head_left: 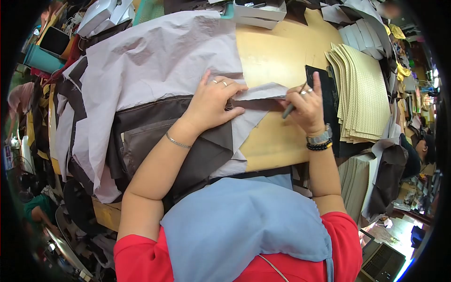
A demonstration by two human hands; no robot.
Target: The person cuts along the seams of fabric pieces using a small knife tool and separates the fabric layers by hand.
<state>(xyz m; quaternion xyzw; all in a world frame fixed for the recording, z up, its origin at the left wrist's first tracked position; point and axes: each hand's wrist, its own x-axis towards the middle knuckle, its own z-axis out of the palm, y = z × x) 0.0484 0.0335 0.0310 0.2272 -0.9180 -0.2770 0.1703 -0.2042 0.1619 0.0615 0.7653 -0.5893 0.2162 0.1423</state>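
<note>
1. Left hand [210, 103]: palm down, fingers spread wide, no grip visible. It lies on the pale cloth [164, 56] where this meets the dark fabric [197, 155]. Judgement: the flat palm acts as a weight, steadying both layers near their loose edge.
2. Right hand [307, 110]: closed narrowly around a slim tool [288, 111] with a dark grip; one finger points up, off the tool. Exact tool type: cannot tell. The hold resembles a pen grip, probably for fine control.
3. Narrow flap [261, 91] of pale material: spans between the hands, its far end beside the right fingers. Whether they pinch it: cannot tell.
4. Cloth and fabric cover the left part of the counter [282, 44]; the flap reaches over bare wood, likely giving the tool hand firm, level support.
5. Black piece [330, 101] and textured cream sheets [364, 94]: stacked at the right, beside the work, presumably within easy reach.
</note>
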